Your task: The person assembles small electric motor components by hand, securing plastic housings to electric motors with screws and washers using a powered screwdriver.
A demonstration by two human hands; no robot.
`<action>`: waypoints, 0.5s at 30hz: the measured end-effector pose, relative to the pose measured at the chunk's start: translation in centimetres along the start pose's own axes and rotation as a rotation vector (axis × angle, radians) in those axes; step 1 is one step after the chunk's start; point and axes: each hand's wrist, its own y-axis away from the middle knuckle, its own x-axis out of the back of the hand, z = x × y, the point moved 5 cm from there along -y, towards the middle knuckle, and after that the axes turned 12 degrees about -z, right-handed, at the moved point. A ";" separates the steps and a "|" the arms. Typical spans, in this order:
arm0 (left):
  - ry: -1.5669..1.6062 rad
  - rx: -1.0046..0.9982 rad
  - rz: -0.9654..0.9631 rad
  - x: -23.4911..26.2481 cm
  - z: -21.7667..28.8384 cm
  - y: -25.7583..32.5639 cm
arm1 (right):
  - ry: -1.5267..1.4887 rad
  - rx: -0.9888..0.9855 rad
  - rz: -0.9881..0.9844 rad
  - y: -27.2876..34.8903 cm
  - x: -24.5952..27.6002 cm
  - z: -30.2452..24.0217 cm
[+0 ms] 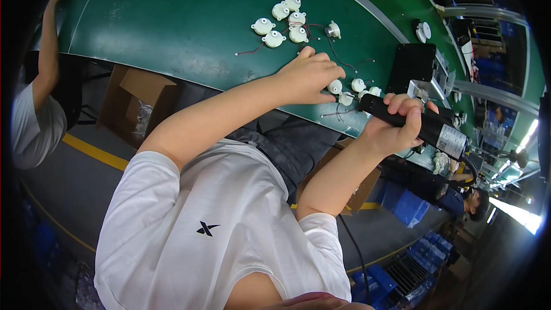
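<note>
My right hand (397, 125) is closed around a black electric screwdriver (427, 126), whose tip end points left at a few small white round parts (357, 86) with thin wires on the green conveyor belt (172, 23). My left hand (310, 74) lies knuckles up on the belt just left of them. Its curled fingertips press on one white round part (336, 86) near the belt's edge. Farther up the belt lies a cluster of several more white round parts (287, 20) with dark wires.
A black box-shaped device (414, 64) stands on the belt past the screwdriver. A co-worker's arm (49, 34) reaches onto the belt at far left. Another person (476, 204) sits at the right. A cardboard box (138, 97) and blue crates (407, 204) sit on the floor.
</note>
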 end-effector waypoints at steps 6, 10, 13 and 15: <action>-0.055 -0.005 -0.063 -0.5 0.0 -0.1 | 0.004 -0.021 -0.087 0.0 -1.0 1.6; -0.047 -0.001 -0.048 -0.5 -0.1 0.0 | 0.056 -0.040 -0.151 0.3 -0.9 2.6; -0.033 -0.012 -0.041 -0.5 0.0 -0.1 | 0.059 -0.035 -0.170 0.4 -1.0 2.5; -0.060 -0.006 -0.052 -0.6 0.1 -0.1 | 0.071 -0.034 -0.162 0.5 -0.9 2.5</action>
